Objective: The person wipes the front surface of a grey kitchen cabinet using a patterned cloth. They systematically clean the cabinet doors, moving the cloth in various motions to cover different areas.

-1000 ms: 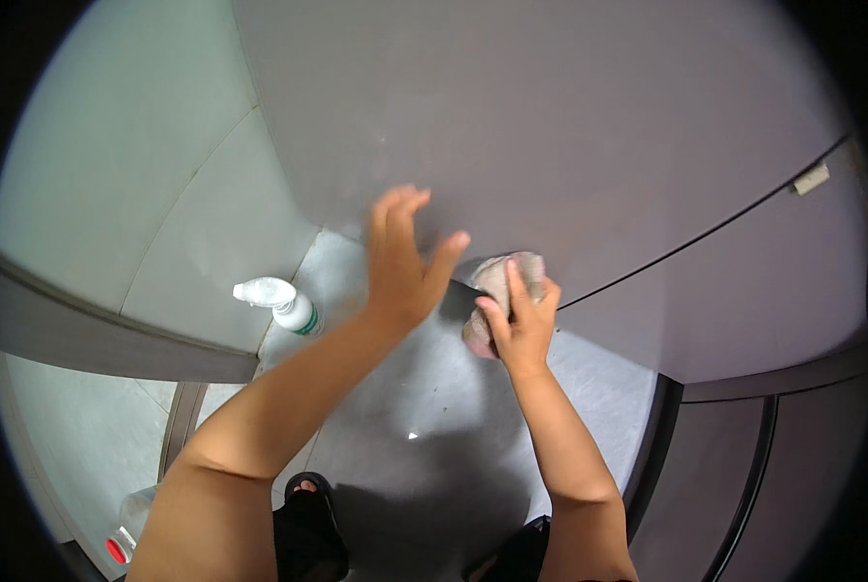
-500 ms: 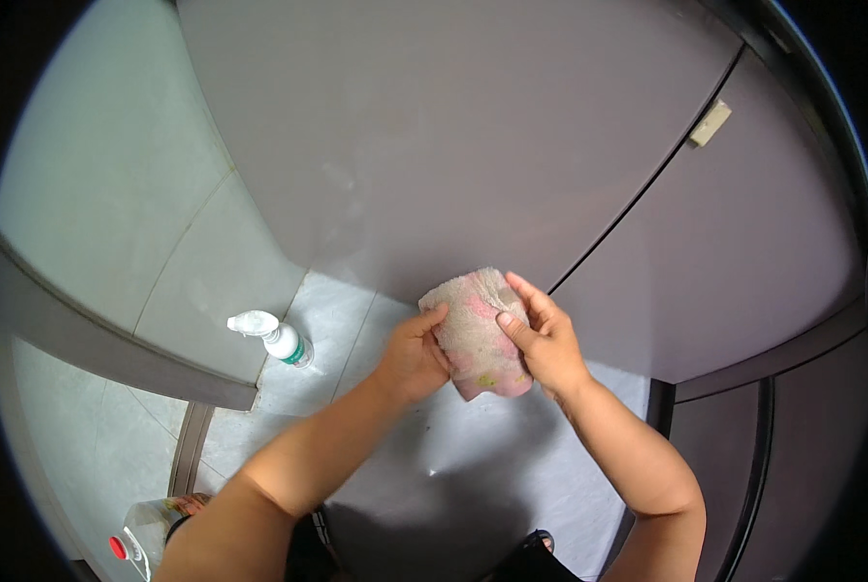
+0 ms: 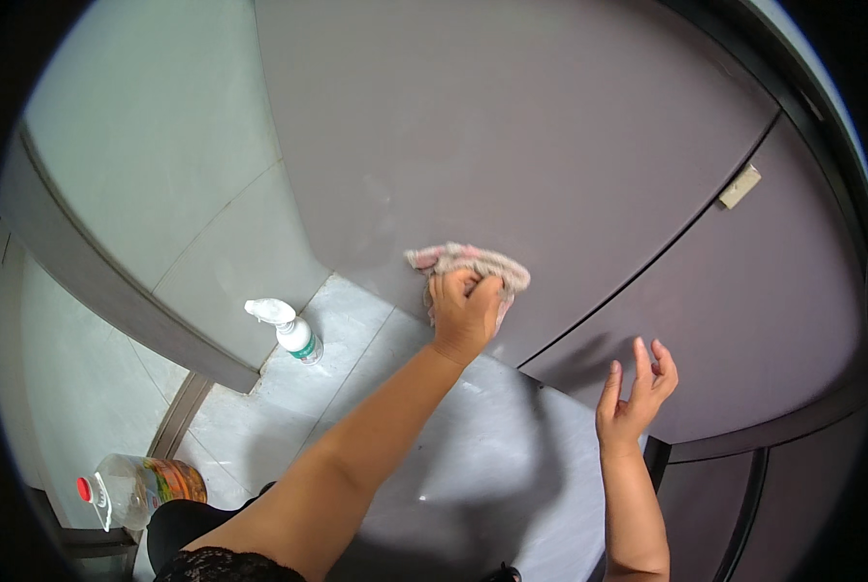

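While the left hand (image 3: 465, 308) keeps a bunched cloth (image 3: 478, 260) pinched between curled fingers and thumb, its grip covers only part of the fabric, and loose folds flare out above the knuckles. The cloth sits at the foot of the grey panel (image 3: 512, 145), just above the floor (image 3: 356, 330); how firmly it presses cannot be told. Those free folds could slip out or double under, which might let bare knuckles rub the panel. Drawn far to the right, the fabric could snag in the dark seam (image 3: 638, 265). The right hand (image 3: 638, 398) is empty, its fingers loosely spread near the panel, so it steadies nothing. A leftward swing of the left forearm could tip the spray bottle (image 3: 296, 335), and a shifting leg could bump the plastic jug (image 3: 128, 490).
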Available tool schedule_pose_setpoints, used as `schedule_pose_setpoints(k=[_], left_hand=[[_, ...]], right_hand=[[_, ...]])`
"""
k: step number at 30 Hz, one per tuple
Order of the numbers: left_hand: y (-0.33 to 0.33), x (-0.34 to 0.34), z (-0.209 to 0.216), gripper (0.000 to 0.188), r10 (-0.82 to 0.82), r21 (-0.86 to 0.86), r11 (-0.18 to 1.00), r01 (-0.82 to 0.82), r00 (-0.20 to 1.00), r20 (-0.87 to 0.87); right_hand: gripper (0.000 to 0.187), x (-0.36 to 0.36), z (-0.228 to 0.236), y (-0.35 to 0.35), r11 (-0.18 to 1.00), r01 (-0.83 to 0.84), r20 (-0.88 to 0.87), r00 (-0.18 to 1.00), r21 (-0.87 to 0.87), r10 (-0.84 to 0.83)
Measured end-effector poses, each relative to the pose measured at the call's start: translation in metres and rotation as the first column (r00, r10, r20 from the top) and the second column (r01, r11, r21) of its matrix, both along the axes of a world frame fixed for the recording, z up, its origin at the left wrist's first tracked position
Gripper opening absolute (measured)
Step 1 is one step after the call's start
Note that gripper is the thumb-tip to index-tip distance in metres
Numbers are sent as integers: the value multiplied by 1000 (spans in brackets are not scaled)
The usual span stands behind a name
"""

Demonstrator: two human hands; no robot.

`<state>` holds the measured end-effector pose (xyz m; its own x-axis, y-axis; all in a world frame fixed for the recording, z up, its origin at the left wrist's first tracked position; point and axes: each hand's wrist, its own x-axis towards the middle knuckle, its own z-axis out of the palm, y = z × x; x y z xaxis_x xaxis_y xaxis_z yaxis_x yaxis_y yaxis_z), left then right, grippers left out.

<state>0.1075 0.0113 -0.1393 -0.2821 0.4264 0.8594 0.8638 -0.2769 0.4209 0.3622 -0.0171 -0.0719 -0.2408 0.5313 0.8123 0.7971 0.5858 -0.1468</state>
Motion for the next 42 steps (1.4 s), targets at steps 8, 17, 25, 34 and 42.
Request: schedule_pose_setpoints(k=[8,17,25,34,42], left_hand=[[15,-34,-3,49,-25,180,980,86,947,-319],[23,65,-13,86,61,-18,993,-118,370,927],[0,58,3,60,13,2,993,117,-130,991],[27,25,-57,46,101,190,976,-111,993,65],[9,38,-80,52,-176,163,976,144,964,199]], right_hand=[[41,8,-16,20,970,-1,187,981,244,-46],[45,-25,-45,20,976,-135,58,990,169,127],[55,11,-42,30,948,-30,61,998,317,11],[48,46,-38,62,903,129,106,977,410,-188],[56,63,-54,68,905,160,160,958,394,-239]])
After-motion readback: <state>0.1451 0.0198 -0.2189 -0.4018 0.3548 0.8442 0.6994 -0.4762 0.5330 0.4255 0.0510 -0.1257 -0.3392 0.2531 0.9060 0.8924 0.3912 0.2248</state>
